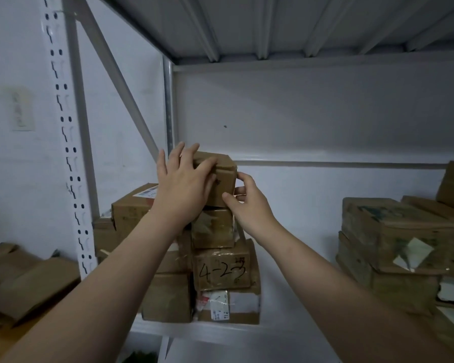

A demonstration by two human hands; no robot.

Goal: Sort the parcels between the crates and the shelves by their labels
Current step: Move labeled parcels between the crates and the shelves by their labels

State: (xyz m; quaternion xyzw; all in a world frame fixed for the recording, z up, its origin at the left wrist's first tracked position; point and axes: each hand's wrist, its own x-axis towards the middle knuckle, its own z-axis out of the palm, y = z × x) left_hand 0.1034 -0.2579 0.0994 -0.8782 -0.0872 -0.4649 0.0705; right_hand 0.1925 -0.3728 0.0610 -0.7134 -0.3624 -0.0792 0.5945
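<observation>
A small brown cardboard parcel (223, 179) sits on top of a stack of parcels on the white shelf (294, 305). My left hand (184, 184) lies over its left front face with fingers spread across the top edge. My right hand (247, 203) pinches its lower right corner between thumb and fingers. Under it stands a taped box (214, 227), then a box marked "4-2-3" (222, 268), then a box with a white label (228, 306).
More brown boxes (131, 210) stand left of the stack against the perforated white upright (71, 163). A pile of worn boxes (393, 237) fills the shelf's right side. Folded cardboard (24, 279) lies on the neighbouring shelf at left. Another shelf hangs overhead.
</observation>
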